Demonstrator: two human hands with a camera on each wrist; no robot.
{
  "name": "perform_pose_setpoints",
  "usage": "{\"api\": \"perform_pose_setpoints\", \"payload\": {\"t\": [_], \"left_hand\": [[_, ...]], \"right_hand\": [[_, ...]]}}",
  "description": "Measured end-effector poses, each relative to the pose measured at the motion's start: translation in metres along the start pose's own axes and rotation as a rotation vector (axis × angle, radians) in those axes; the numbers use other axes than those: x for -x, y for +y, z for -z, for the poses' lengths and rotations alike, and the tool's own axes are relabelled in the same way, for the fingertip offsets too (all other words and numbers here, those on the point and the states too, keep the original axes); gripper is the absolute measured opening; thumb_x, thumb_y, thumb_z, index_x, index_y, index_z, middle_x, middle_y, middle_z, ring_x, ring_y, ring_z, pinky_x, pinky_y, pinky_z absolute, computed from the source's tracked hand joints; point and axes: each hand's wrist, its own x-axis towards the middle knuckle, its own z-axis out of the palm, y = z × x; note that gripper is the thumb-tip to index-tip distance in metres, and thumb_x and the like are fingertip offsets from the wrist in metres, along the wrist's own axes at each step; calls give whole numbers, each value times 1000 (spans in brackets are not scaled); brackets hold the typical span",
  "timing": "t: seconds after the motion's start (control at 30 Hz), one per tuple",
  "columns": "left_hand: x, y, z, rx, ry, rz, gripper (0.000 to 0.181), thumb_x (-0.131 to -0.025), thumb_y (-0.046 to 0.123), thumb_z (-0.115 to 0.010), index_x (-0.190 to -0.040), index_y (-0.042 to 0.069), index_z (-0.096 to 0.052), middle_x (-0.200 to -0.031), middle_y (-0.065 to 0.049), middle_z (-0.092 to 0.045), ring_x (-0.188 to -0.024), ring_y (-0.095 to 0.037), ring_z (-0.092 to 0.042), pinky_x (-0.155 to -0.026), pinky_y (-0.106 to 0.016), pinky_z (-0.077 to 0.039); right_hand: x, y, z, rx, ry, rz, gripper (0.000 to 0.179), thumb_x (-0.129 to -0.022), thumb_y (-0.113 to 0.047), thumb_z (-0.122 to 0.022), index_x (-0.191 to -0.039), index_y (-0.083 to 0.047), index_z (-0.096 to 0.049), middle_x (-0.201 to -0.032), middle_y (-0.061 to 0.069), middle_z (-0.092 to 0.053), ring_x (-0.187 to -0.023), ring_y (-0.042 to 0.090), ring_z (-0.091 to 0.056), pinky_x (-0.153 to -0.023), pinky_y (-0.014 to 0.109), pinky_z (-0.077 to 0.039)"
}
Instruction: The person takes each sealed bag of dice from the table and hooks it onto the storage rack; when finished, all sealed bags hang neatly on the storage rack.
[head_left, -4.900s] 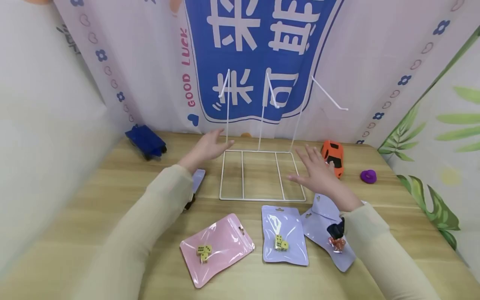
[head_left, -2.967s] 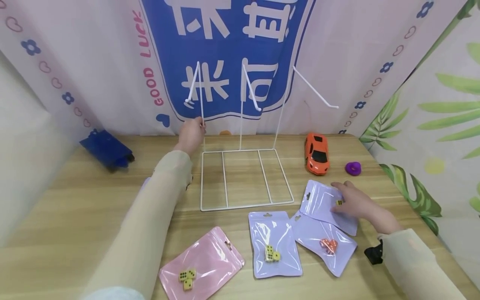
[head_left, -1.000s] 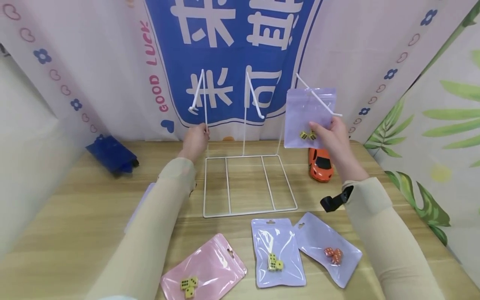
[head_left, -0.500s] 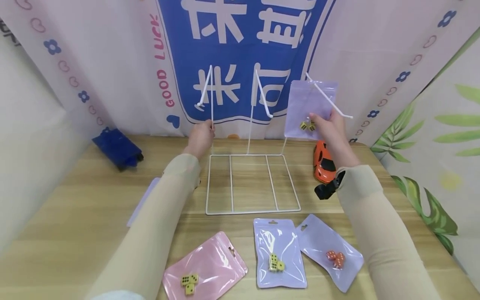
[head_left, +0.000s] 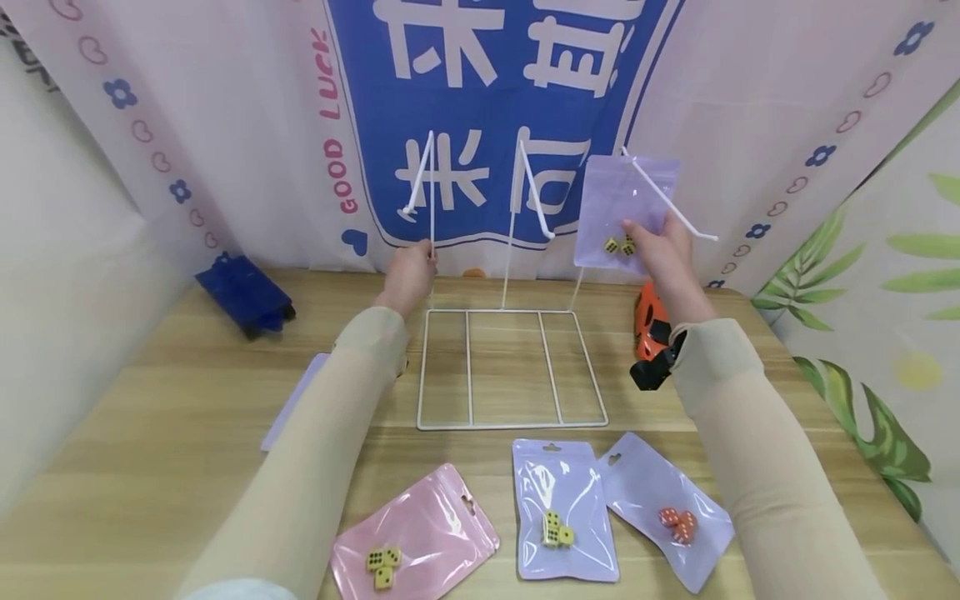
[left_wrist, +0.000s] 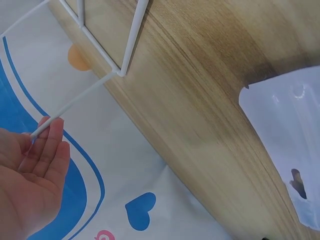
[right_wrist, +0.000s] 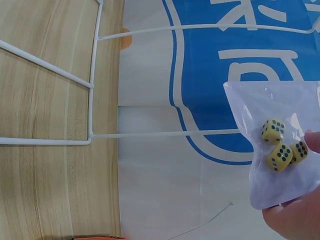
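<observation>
A white wire display rack (head_left: 513, 427) with three slanting hooks stands on the wooden table. My left hand (head_left: 408, 275) grips its left upright; in the left wrist view thumb and fingers of that hand (left_wrist: 42, 182) pinch the rod. My right hand (head_left: 667, 258) holds a lavender zip bag (head_left: 611, 200) upright at the right hook (head_left: 678, 212). Yellow dice (right_wrist: 279, 145) show through the bag's clear front, beside my thumb. The hook crosses in front of the bag's upper part; whether it passes through the hang hole I cannot tell.
In front of the rack lie a pink bag (head_left: 427, 525) and a lavender bag (head_left: 566, 479), both with yellow dice, and another lavender bag (head_left: 645, 475) with orange dice. My forearms partly cover a lavender bag (head_left: 296, 400) and an orange toy car (head_left: 647, 321). A dark blue package (head_left: 243, 292) lies back left.
Both hands were spread above the rack. The left took hold of the upright; the right picked the top lavender bag off the right-hand pile and raised it to the right hook, then barely moved.
</observation>
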Motion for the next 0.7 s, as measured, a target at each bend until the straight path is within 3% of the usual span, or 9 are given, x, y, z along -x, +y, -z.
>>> {"api": "perform_pose_setpoints", "payload": {"t": [0.2, 0.4, 0.53, 0.7], "left_hand": [[0, 1, 0, 6, -1, 11, 8, -94, 6, -44, -93, 4, -51, -88, -13, -58, -80, -25, -53, -71, -36, -46], [-1, 4, -2, 28, -22, 29, 8, -94, 7, -45, -95, 3, -52, -90, -13, -59, -80, -25, -53, -68, -34, -46], [-1, 4, -3, 29, -27, 25, 8, -94, 7, -45, -96, 3, -51, -91, -13, -59, -80, -26, -54, -69, -34, -47], [-2, 3, -1, 36, -41, 37, 9, -96, 10, -44, -96, 3, -50, -90, -13, -58, -79, -26, -54, -68, -35, -47]], "right_hand": [[1, 4, 2, 33, -3, 26, 55, -87, -22, -61, -131, 2, -38, -133, 17, -42, -118, 23, -43, -98, 29, -37], [10, 18, 15, 181, -75, 108, 46, -87, -19, -61, -120, 5, -42, -107, 13, -52, -89, 15, -51, -72, 23, -46], [23, 33, 32, 265, -169, 92, 44, -88, -20, -60, -118, 6, -41, -101, 10, -49, -86, 15, -49, -73, 26, -45], [45, 50, 51, 475, -367, 99, 40, -89, -23, -59, -114, 6, -46, -102, 17, -52, -89, 25, -50, -75, 34, -45]]}}
